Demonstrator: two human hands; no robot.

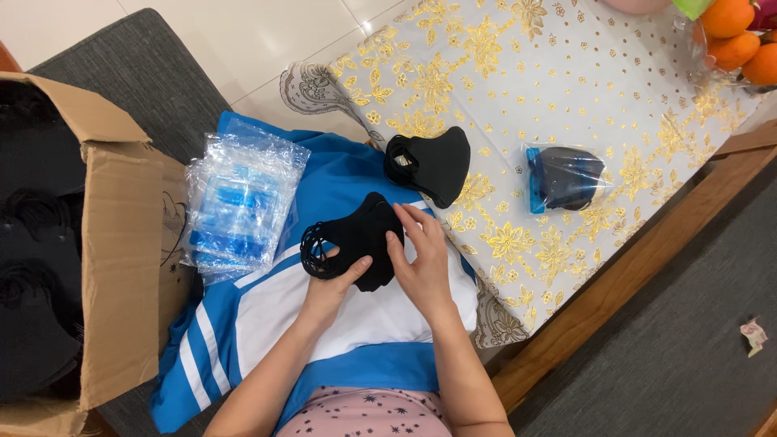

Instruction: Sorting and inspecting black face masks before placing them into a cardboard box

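Both hands are on a small stack of black fabric face masks [360, 239] over the lap. The left hand [330, 287] pinches its lower edge; the right hand [421, 259] presses spread fingers on top. Best to square the edges while clamped, ear loops bunched left.

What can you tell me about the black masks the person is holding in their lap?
The black masks are a small stack of soft, matte fabric face masks, their ear loops bunched in a tangle at the left end. They lie over a blue and white garment on the lap. The left hand grips them from below; the right hand fingers their right edge.
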